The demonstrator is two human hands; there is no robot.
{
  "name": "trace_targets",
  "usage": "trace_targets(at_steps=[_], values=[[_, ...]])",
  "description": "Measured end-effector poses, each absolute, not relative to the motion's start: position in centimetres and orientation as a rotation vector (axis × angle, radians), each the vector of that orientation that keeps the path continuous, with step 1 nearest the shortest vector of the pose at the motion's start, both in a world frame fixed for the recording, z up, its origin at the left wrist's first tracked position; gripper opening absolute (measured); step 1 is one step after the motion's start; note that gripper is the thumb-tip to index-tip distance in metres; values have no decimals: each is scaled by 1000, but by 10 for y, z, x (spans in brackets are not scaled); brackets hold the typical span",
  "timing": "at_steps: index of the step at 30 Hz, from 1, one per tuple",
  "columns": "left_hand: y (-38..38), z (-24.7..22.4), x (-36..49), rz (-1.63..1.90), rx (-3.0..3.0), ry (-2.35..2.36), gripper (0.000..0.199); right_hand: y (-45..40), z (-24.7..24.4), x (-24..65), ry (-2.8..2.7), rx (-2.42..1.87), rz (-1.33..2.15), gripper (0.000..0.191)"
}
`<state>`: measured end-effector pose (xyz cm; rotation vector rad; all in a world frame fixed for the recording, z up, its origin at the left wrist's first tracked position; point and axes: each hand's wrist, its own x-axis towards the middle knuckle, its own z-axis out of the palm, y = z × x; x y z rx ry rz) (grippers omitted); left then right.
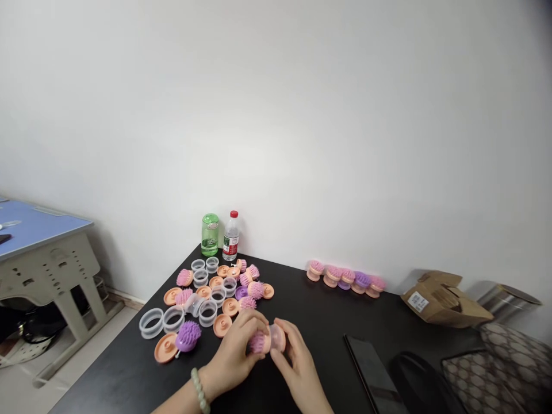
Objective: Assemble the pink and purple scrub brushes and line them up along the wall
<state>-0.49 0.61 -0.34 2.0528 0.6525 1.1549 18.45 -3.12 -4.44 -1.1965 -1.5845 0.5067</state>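
Two half-curled hands grip a pink brush well inside the left table edge, tabletop stretching to the wall.

From the wearer's head, the single view looks forward and down across a near black table. A white wall fills the far side

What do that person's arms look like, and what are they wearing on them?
The left wrist wears a pale green bracelet of round beads. The left grip and right grip are bare human hands, with no gloves or rings showing. No sleeves show either.
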Motion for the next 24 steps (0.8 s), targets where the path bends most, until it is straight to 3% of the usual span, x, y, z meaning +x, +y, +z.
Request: trace_targets(at_steps=[3,5,10,17,24], values=[[4,-7,-4,1135,2190,655,35,-34,-36,186,-1786,-1267,295,52],[3,-10,-3,1141,2234,649,42,-35,-29,186,-1838,-1300,202,53],[1,-17,-2,1189,2237,798,65,-15,-28,190,-1730,-1430,173,43],[4,-27,-5,1207,2233,941,62,62,-39,232,-1545,-1760,147,8],[3,-40,1,1279,2269,916,70,126,-32,266,-1397,-2060,221,29]])
